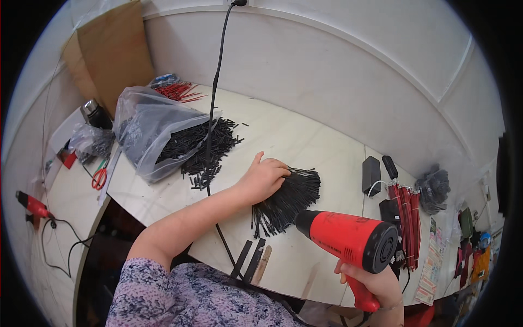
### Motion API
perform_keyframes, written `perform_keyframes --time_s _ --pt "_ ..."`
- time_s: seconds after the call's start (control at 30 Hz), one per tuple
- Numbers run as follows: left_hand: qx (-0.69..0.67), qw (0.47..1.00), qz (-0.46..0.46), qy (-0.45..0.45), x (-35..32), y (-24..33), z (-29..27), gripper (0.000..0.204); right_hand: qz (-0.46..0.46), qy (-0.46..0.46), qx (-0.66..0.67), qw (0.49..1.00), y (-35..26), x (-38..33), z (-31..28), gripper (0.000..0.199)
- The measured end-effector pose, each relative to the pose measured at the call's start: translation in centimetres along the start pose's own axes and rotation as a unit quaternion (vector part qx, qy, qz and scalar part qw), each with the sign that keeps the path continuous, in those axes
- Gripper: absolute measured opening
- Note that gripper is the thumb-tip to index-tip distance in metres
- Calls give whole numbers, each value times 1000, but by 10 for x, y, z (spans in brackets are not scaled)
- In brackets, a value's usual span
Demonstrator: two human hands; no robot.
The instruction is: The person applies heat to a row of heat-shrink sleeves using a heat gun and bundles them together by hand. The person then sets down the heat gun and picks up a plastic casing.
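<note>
My right hand (376,280) is wrapped round the handle of a red and black hair dryer (346,233). The dryer's black nozzle faces left, close to a fanned-out bundle of thin black wires (291,199) on the table. At the upper left part of that bundle, my left hand (262,179) lies over the wires with its fingers bent onto them and one finger lifted away. The undersides of those fingers are hidden. Left of this hand, a heap of short black tube pieces (210,144) spills from a clear plastic bag (144,131).
A black power cord (216,82) hangs across the table. Dark strips (253,260) lie at the front edge. Red wire bundles (406,223) and a black box (371,174) are at the right. Red-handled scissors (99,178), a dark bottle (97,114) and another dryer (32,204) are left.
</note>
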State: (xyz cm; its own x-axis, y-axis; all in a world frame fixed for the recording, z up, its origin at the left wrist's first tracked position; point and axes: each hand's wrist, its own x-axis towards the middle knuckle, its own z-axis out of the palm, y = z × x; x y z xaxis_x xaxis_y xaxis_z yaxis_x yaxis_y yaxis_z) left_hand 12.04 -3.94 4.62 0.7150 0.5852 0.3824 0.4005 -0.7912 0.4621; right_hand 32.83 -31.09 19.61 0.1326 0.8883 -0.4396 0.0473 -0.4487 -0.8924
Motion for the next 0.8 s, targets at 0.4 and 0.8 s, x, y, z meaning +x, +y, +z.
perform_keyframes --time_s 0.4,0.8 --pt "32 999 -35 -9 -40 -9 -30 25 -19 -67 -65 995 1 -20 52 46" --pt "41 998 -44 14 -79 -11 -46 27 -32 -88 -78 993 5 -8 85 32"
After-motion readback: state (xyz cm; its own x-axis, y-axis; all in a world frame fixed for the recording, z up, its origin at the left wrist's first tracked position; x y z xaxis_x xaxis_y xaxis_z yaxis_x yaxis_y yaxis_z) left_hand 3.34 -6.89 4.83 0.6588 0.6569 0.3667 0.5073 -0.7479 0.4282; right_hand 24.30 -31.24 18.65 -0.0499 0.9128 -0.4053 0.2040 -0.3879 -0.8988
